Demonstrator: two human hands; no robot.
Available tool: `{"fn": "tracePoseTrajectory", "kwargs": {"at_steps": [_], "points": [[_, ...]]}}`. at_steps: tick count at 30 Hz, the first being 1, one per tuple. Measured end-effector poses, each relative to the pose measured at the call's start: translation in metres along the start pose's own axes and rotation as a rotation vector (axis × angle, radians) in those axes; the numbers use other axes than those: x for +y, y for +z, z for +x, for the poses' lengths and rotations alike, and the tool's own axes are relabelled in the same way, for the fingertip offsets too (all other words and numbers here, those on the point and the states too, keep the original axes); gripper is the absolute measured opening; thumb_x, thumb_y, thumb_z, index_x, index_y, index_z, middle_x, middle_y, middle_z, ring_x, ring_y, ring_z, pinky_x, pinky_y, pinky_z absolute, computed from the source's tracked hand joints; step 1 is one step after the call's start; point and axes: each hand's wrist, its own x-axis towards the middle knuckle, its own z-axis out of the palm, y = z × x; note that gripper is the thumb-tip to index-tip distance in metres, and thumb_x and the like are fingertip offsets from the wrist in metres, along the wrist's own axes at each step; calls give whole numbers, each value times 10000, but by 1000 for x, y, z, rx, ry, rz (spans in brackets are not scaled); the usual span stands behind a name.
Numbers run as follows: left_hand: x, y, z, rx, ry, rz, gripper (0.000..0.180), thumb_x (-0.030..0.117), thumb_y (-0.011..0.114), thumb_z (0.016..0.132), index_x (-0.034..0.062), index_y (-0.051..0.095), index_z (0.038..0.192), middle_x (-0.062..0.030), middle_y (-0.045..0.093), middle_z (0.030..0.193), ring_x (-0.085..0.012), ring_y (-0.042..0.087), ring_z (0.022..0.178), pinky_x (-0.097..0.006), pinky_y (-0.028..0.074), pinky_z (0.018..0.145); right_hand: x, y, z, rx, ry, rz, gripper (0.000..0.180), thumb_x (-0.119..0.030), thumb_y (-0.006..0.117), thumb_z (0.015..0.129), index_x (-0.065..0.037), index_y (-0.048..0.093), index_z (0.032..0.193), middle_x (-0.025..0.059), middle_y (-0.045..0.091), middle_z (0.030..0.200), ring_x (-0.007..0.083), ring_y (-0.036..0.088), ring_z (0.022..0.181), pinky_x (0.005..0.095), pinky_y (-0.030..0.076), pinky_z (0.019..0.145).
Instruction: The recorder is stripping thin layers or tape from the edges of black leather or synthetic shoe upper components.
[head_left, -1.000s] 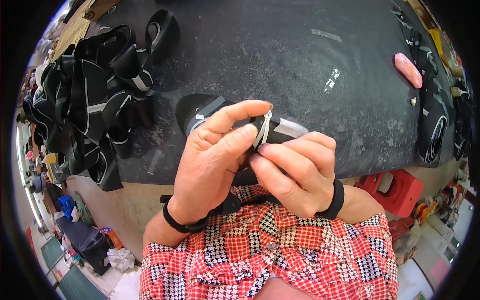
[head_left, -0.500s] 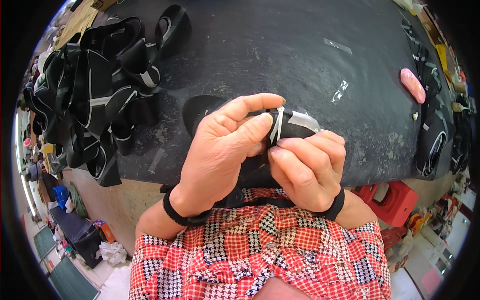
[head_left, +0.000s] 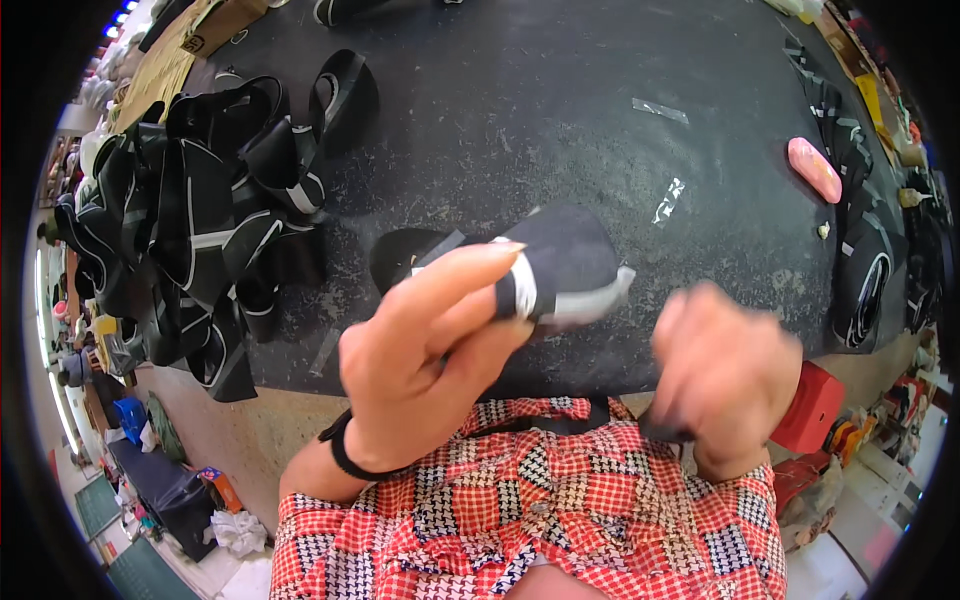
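Table (head_left: 520, 120): near edge runs just below the hands. Heap (head_left: 190, 235) along the left edge, pink bundle (head_left: 815, 170) by the right; room to move lies between, toward the far edge. Black band (head_left: 575, 250) above the near edge, its white-striped end pinched in the left hand (head_left: 405, 355), the rest jutting rightward. Right hand (head_left: 730, 370) blurred, can't tell its grip; it's now off the band, both hands having been on it a moment earlier.

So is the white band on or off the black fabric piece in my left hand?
On: the white band lies across the black fabric piece, by your left hand; the far side is hidden.
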Motion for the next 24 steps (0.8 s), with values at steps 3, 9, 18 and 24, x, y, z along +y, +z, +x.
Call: {"fn": "tracePoseTrajectory", "kwargs": {"at_steps": [3, 9, 18, 24], "points": [[4, -12, -26, -23, 57, -103, 381, -45, 717, 666, -12, 589, 1023, -137, 656, 899, -200, 643, 683, -230, 491, 613, 17, 8, 12, 226, 386, 10, 179, -71, 646, 732, 5, 563, 871, 29, 572, 758, 88, 553, 697, 226, 458, 640], [-20, 3, -92, -90, -9, -146, 625, -71, 672, 702, 65, 408, 1252, -142, 640, 881, -213, 633, 662, -239, 483, 594, 58, 19, -6, -74, 864, 851, 435, -122, 668, 791, 44, 444, 1125, 101, 577, 1015, 130, 578, 862, 263, 474, 787], [32, 19, -90, 127, -624, -739, 768, -74, 632, 758, 48, 132, 1328, -220, 559, 1084, -208, 582, 976, -267, 488, 777, 49, 36, -1, -100, 654, 642, 415, 13, 637, 777, 38, 410, 1124, 119, 610, 975, 141, 606, 863, 243, 507, 744], [27, 27, -104, 154, -503, -364, 745, -116, 517, 798, 36, 88, 1387, -206, 480, 1213, -171, 581, 979, -238, 479, 814, 12, 16, 11, -146, -93, -400, 361, 67, 642, 649, 14, 576, 1000, 52, 540, 895, 108, 500, 782, 233, 398, 685]]}}
